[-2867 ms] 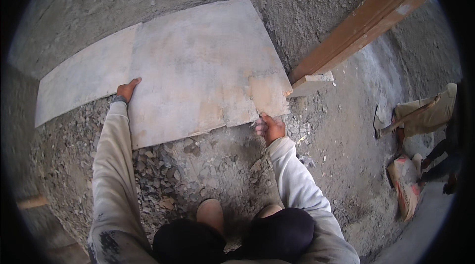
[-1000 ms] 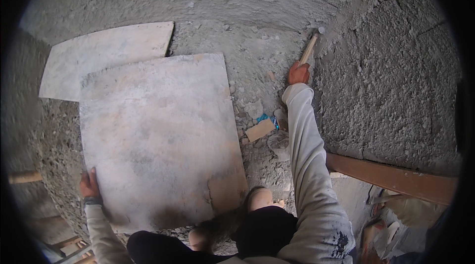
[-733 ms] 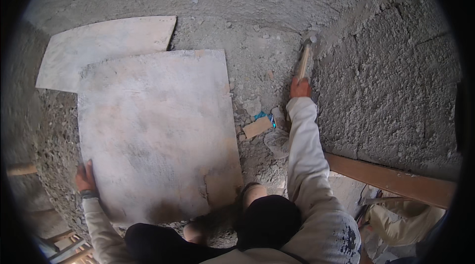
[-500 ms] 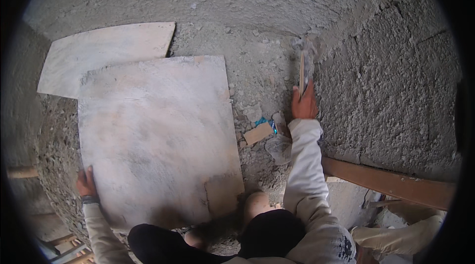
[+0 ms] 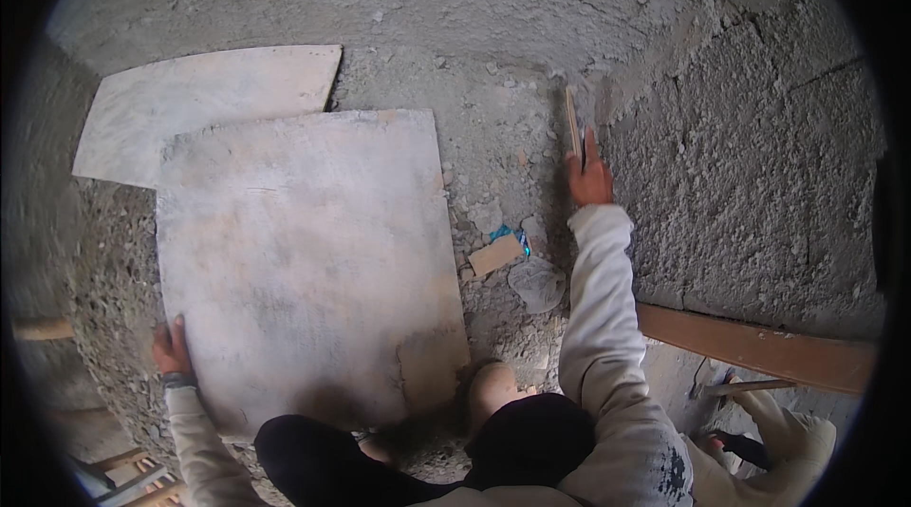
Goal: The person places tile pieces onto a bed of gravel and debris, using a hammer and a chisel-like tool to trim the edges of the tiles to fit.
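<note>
At the left edge of a large pale board [image 5: 304,251], my left hand [image 5: 172,352] holds on, its fingers partly hidden by the edge. The board lies flat in front of my knees, smeared white and grey. Out to the right, my right hand [image 5: 592,180] grips a thin wooden strip [image 5: 572,118], seen nearly edge-on. The strip points away from me, at the foot of the rough right wall [image 5: 740,175]. Its exact shape is hard to make out.
Another pale board [image 5: 209,103] lies partly beneath the large one. Between board and wall are rubble, a cardboard piece [image 5: 495,255], blue scrap [image 5: 522,239] and clear plastic [image 5: 537,285]. A brown beam [image 5: 759,350] crosses at right. Another person's leg [image 5: 797,455] shows at lower right.
My right hand has shifted slightly away from me and right with the wooden strip, which shows less width. My left hand stays at the board's edge. The other person at lower right has moved.
</note>
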A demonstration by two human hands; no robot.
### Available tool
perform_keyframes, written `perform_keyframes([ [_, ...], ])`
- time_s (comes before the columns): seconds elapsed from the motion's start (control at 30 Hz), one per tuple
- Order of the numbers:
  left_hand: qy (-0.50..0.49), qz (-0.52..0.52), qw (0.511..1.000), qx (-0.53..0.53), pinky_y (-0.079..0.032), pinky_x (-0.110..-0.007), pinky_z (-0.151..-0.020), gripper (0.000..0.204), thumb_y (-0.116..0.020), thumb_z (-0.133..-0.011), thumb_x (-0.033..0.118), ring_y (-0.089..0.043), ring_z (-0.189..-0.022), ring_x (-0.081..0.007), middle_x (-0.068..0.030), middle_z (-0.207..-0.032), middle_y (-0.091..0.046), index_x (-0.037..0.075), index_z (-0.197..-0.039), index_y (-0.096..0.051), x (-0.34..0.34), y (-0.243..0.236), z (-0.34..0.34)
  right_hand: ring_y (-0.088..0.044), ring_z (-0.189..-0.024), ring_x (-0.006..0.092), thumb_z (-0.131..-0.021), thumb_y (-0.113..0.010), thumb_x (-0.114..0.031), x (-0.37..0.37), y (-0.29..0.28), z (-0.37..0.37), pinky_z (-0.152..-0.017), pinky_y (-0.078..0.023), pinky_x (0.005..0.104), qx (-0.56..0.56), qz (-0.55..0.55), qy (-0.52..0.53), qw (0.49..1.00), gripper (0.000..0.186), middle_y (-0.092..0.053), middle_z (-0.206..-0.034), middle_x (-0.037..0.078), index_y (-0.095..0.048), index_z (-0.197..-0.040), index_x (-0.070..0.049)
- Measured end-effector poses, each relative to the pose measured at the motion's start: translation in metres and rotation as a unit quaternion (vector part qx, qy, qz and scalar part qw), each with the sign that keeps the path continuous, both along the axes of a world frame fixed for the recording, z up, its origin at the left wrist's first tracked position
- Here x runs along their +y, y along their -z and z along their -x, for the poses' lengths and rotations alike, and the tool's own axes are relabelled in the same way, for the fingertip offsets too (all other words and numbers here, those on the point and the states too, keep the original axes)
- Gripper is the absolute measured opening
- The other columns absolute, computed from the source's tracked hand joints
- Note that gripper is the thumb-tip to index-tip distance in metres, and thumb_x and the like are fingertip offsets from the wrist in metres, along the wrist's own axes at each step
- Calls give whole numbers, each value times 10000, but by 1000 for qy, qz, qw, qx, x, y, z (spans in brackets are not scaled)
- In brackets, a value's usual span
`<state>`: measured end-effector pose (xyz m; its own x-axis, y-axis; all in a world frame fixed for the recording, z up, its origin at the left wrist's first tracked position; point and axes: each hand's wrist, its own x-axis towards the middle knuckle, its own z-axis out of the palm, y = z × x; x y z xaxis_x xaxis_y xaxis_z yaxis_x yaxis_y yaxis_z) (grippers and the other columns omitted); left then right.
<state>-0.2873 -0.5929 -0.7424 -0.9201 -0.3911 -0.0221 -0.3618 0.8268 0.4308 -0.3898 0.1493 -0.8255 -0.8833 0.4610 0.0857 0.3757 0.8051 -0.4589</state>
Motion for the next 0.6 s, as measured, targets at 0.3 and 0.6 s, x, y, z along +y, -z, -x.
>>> perform_keyframes([
  [0.3,-2,50,997,62,-402,-356,-604,431,-577,-862,343,-436,-622,-197,-183,-654,-506,-70,-760,-511,2,7,2,-569,-897,454,-837,-494,-317,-10,15,-8,-832,-439,488,-10,-6,44,999,572,-595,-958,291,-333,-1369,-184],
  [0.6,-3,33,999,-8,-431,-392,-657,405,-574,-852,351,-558,-682,-291,-217,-766,-594,-54,-840,-576,3,-3,3,-523,-1064,404,-823,-553,-272,15,38,-2,-926,-394,402,10,216,137,967,579,-553,-1094,293,-372,-1357,-140],
])
